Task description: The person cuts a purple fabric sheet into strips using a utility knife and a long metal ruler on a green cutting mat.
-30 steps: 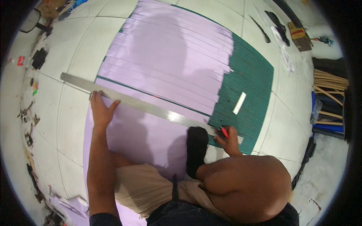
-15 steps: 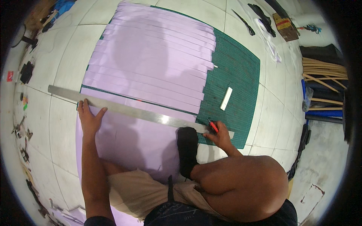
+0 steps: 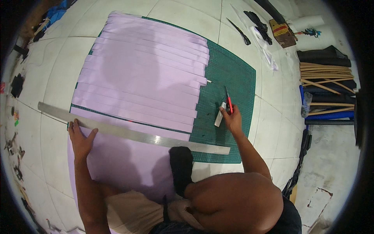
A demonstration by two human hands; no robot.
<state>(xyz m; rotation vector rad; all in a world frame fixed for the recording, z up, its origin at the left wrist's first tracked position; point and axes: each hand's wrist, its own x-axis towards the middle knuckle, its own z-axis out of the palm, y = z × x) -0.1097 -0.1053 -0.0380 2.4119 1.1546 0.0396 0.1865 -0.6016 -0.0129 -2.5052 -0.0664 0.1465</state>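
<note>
A lilac sheet (image 3: 124, 167) lies on the floor, its far part cut into several strips (image 3: 144, 74) on a green cutting mat (image 3: 230, 78). A long steel ruler (image 3: 132, 132) lies across the sheet at the mat's near edge. My left hand (image 3: 80, 138) presses flat on the ruler's left part. My right hand (image 3: 232, 119) is lifted over the mat to the right and holds a red utility knife (image 3: 228, 101). A small white oblong (image 3: 219, 115) lies on the mat just under that hand. A foot in a black sock (image 3: 181, 167) rests on the sheet.
White floor tiles surround the mat. At the far right lie black scissors (image 3: 239, 31), a white strip, a small box (image 3: 282, 31), a white roll (image 3: 311, 21), wooden sticks and dark rolls (image 3: 327, 78). Small scraps line the left edge.
My right hand has lifted the red knife off the ruler's right end and moved it up over the mat, beside the white oblong. The left hand stays on the ruler.
</note>
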